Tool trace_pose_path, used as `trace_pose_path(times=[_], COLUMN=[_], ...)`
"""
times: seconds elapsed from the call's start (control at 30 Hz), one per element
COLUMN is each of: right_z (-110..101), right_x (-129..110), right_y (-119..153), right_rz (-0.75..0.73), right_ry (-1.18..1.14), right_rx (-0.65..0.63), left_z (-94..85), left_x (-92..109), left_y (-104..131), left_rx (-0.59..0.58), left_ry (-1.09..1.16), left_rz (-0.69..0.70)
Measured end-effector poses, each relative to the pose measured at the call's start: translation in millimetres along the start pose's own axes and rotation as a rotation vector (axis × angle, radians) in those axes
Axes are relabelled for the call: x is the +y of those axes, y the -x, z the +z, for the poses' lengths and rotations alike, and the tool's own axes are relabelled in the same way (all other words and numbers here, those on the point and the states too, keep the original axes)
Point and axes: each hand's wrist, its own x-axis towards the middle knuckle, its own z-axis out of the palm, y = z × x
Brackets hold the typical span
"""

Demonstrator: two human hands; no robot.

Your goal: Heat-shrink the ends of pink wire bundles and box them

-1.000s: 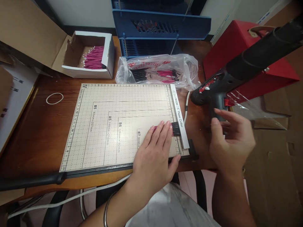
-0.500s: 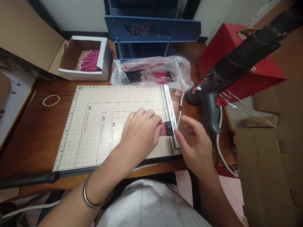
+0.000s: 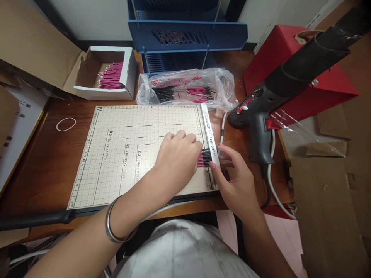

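Note:
My left hand (image 3: 179,154) is closed over a row of pink wires with black ends (image 3: 205,158) lying on the paper cutter (image 3: 116,154). Its curled fingertips are hidden, and the black ends reach the white strip (image 3: 211,139) along the cutter's right edge. My right hand (image 3: 236,177) is beside that strip, thumb and fingers spread apart. Its thumb tip touches the lower part of the strip near the wire ends, while the index finger reaches up along the outer side.
A white box (image 3: 101,92) holds more pink wires. Behind the cutter lie a clear plastic bag (image 3: 228,83) with wires and a blue rack (image 3: 188,36). A black heat gun (image 3: 259,119) and red case (image 3: 327,92) stand right. A rubber band (image 3: 66,124) lies left.
My left hand has shifted slightly right, nearer the white strip, and covers more of the pink wire. My right thumb has moved a little left onto the strip. The view has shifted slightly.

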Motion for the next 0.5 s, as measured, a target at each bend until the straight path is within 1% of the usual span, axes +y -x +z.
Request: trace_pose_path(times=[0.07, 0.17, 0.3, 0.4, 0.5], right_z=[0, 0, -4, -8, -11], right_x=[2, 4, 7, 9, 10], right_y=[1, 3, 5, 7, 7], right_rz=[-0.014, -0.012, 0.023, 0.026, 0.005], right_ry=[-0.009, -0.033, -0.079, -0.109, -0.143], right_rx=[-0.001, -0.010, -0.010, -0.021, -0.062], left_z=[0.4, -2.0, -6.1, 0.5, 14.4], left_x=[0, 0, 2, 10, 18], left_y=[-2, -3, 10, 26, 37], left_rx=[0.005, 0.002, 0.061, 0.121, 0.192], left_ry=[-0.039, -0.043, 0.011, 0.022, -0.011], left_rz=[0.025, 0.023, 0.013, 0.064, 0.114])
